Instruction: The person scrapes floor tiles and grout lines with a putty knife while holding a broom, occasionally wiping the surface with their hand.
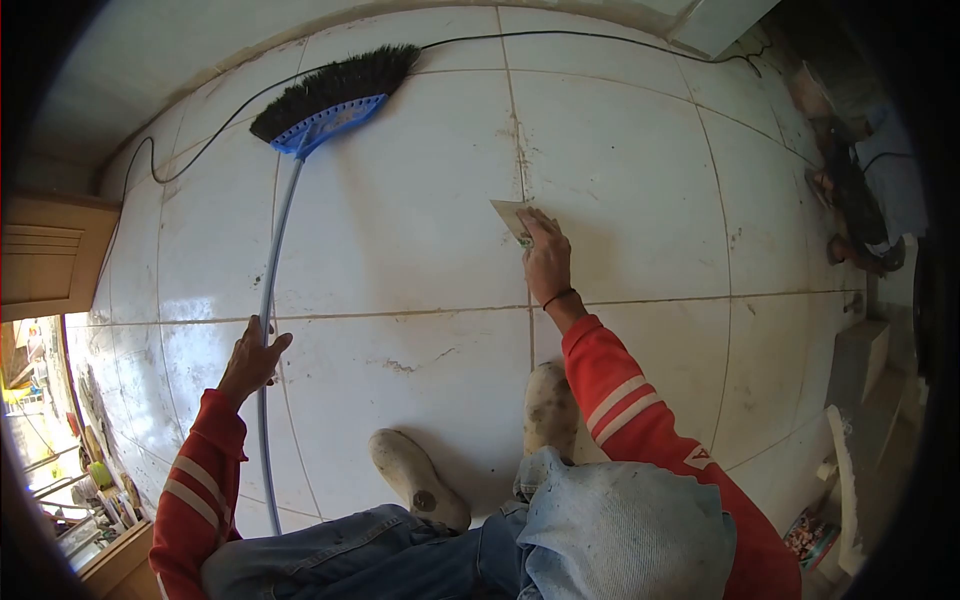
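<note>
My right hand (547,258) grips a putty knife with a flat, pale metal blade (509,215), held by a tile joint; most of its handle is hidden by my fingers. At the left, my left hand (254,362) is closed around the grey handle (284,215) of a broom, its thumb pointing right. The broom's blue head (330,122) with black bristles (340,82) rests on the floor farther off.
White floor tiles (630,190) have dirty joints. A black cable (590,35) runs along the far wall. Below me are my stained boots (415,475). A wooden cabinet door (50,250) stands left; dark clutter (850,190) lies right.
</note>
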A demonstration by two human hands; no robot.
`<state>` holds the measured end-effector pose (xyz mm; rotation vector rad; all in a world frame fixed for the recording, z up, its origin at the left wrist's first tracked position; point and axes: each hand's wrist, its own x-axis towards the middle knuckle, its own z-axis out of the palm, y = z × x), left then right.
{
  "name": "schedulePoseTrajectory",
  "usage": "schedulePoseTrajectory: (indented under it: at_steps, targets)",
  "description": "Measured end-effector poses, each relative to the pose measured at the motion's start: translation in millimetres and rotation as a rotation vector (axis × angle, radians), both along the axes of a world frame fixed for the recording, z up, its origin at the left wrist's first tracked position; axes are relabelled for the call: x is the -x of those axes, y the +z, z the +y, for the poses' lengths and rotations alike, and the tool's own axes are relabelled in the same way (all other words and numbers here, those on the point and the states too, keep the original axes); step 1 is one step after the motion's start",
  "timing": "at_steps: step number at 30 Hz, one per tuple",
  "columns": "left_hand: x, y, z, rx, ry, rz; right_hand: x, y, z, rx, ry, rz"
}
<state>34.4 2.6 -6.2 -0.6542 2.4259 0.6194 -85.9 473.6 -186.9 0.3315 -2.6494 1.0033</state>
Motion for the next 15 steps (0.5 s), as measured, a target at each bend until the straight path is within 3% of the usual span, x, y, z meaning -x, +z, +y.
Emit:
schedulePoseTrajectory:
  at_steps: [4,11,15]
  targets:
    - [2.3,1.5,-8.6,0.019,-0.036,0.004,-29.3,-0.6,7.1,0.014,0.042,-0.015]
    - [-4.3,-4.5,-0.8,0.032,-0.009,0.01,12.8,7.6,5.9,0.051,0.04,0.031]
    - [1.8,6.6,2.9,-0.009,0.011,-0.021,-29.8,3.0,9.1,0.017,0.049,0.022]
